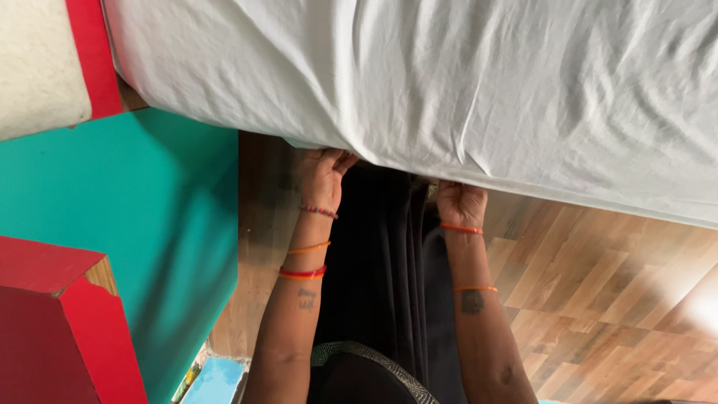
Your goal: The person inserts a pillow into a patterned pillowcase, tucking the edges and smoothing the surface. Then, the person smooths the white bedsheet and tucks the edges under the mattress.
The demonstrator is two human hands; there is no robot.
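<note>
A white bed sheet (464, 82) covers a mattress that fills the upper part of the head view. My left hand (320, 176) reaches under the mattress's lower edge, fingers curled around the sheet's hem. My right hand (461, 202) does the same a little to the right, fingertips hidden beneath the edge. Both wrists wear thin red and orange bangles. Black clothing (385, 269) hangs between my forearms.
A teal wall (142, 209) stands at the left, with a red piece of furniture (52, 322) in the lower left corner. A red-trimmed cream panel (45, 60) sits at the top left. Wood-pattern flooring (598, 292) spreads at the lower right.
</note>
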